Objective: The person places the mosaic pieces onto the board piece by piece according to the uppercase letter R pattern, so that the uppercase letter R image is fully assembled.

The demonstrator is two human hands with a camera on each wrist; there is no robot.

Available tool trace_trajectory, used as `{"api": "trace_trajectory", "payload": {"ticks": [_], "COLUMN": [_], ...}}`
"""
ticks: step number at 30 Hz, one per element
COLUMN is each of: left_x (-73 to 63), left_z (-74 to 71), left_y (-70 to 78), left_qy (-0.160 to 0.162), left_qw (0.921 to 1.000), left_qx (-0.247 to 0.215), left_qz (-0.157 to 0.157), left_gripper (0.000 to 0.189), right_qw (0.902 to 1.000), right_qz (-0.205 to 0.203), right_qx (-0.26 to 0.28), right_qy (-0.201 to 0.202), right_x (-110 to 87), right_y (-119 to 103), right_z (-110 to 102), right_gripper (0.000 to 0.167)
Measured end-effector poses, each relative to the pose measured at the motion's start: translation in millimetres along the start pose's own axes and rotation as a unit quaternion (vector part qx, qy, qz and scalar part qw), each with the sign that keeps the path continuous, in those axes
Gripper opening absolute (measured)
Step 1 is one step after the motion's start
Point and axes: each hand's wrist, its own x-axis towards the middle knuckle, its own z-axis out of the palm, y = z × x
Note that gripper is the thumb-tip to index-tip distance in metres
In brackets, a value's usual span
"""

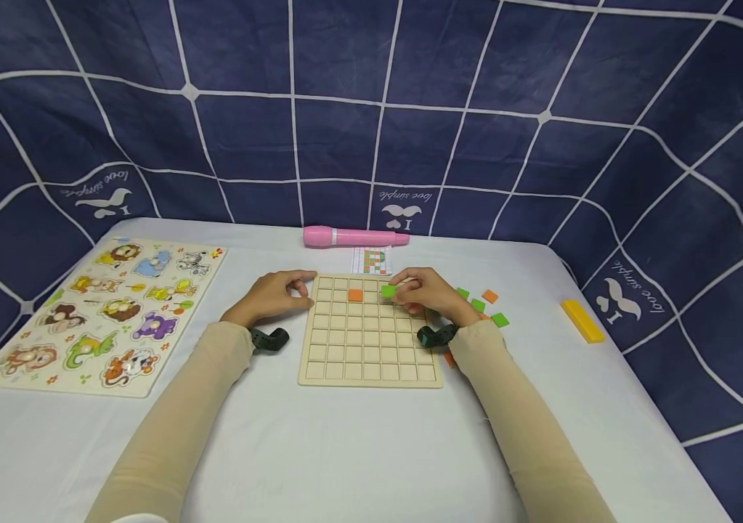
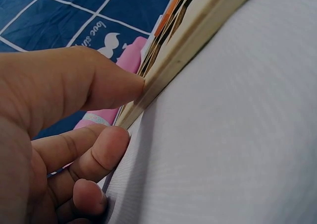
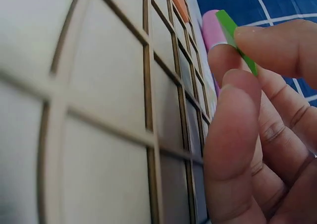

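A wooden grid board (image 1: 371, 372) lies flat on the white table, with one orange square tile (image 1: 355, 296) in an upper-row cell. Between the thumb and fingers of my right hand (image 1: 433, 294) a green square tile (image 1: 388, 291) is pinched, held over the board's upper part. The right wrist view shows that green tile (image 3: 229, 26) tilted, clear of the grid. My left hand (image 1: 269, 296) is at the board's upper left; its thumb and a fingertip touch the side edge (image 2: 168, 68), the other fingers loosely bent.
Several loose green tiles (image 1: 500, 319) and orange tiles (image 1: 490, 296) lie right of the board, some partly behind my right wrist. A pattern card (image 1: 371, 260) and a pink microphone-shaped toy (image 1: 358, 237) are beyond it. An animal puzzle (image 1: 93, 319) lies left, a yellow block (image 1: 582, 321) far right.
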Motion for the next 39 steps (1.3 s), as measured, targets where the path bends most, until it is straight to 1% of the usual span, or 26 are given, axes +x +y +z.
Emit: {"api": "trace_trajectory", "payload": {"ticks": [9, 14, 23, 33, 39], "left_x": [0.5, 0.2, 0.6, 0.3, 0.1], "left_z": [1.4, 1.3, 1.1, 0.2, 0.6], "left_y": [0.1, 1.3, 0.6, -0.1, 0.2], "left_qy": [0.001, 0.001, 0.002, 0.001, 0.000], "left_qw": [1.0000, 1.0000, 1.0000, 1.0000, 1.0000], "left_qx": [-0.001, -0.003, 0.000, -0.002, 0.000], "left_qz": [0.000, -0.001, -0.001, -0.003, -0.005], "left_gripper": [0.068, 0.068, 0.068, 0.068, 0.069], "right_qw": [0.9997, 0.9993, 0.9984, 0.9929, 0.9914], "right_qz": [0.011, 0.007, 0.017, 0.016, 0.023], "right_qx": [-0.018, -0.031, -0.053, -0.117, -0.129], "right_qy": [-0.014, -0.019, -0.015, -0.010, -0.003], "right_x": [13.4, 17.8, 23.2, 29.4, 30.9], "right_y": [-3.2, -6.9, -9.9, -13.1, -11.8], "right_z": [11.2, 15.5, 19.0, 24.0, 25.0], "right_gripper": [0.029, 0.030, 0.029, 0.028, 0.028]}}
